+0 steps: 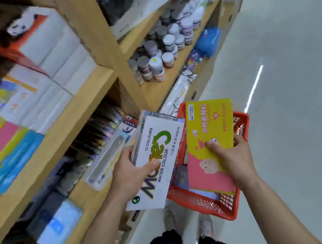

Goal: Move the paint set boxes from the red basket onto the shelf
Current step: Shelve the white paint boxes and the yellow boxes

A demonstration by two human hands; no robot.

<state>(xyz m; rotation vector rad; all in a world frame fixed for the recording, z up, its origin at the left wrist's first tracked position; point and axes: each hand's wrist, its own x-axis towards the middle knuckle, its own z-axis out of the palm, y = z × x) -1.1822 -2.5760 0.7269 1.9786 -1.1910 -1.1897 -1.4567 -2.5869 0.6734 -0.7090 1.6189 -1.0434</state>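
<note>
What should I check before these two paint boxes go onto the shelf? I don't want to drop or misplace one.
1. Left hand grip on the white water colour box: ok, thumb on its face, fingers behind.
2. Right hand grip on the yellow and pink box: ok, held by its lower part.
3. Yellow and pink box clear of the red basket: cannot tell, its lower end looks still within the rim.
4. Free spot on the shelf: cannot tell, the visible levels look crowded.
5. Basket emptied: not ok, more items lie inside.
</note>
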